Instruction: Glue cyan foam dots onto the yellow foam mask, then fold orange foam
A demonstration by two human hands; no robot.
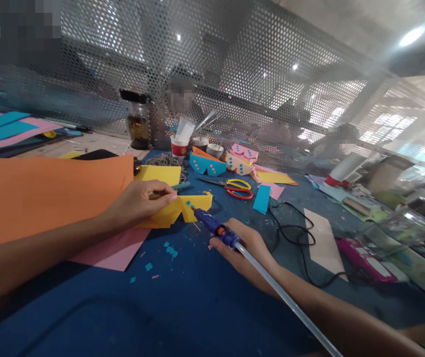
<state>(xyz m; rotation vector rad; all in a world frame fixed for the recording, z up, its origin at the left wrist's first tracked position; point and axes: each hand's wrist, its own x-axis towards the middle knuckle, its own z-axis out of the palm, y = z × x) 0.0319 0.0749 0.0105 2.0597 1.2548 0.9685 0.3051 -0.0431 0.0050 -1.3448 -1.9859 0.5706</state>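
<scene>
My right hand (247, 248) is closed around a blue glue gun (214, 225), and a long clear glue stick (283, 292) sticks out of its back end. The gun's nozzle points at a folded yellow paper piece (199, 206) with small blue squares on it; whether it touches cannot be seen. With fingers pinched, my left hand (147, 201) holds the left part of that yellow paper piece. Small blue paper squares (170, 249) lie scattered on the blue table (183, 307) in front. Under my left forearm are a large orange sheet (52, 198) and a pink sheet (118, 250).
Scissors (239, 188) with red and yellow handles lie behind the gun. Folded, decorated paper pieces (208, 164) stand farther back near paper cups (179, 148) and a jar (138, 121). A black cable (301, 248) runs to a magenta power strip (366, 260) at right.
</scene>
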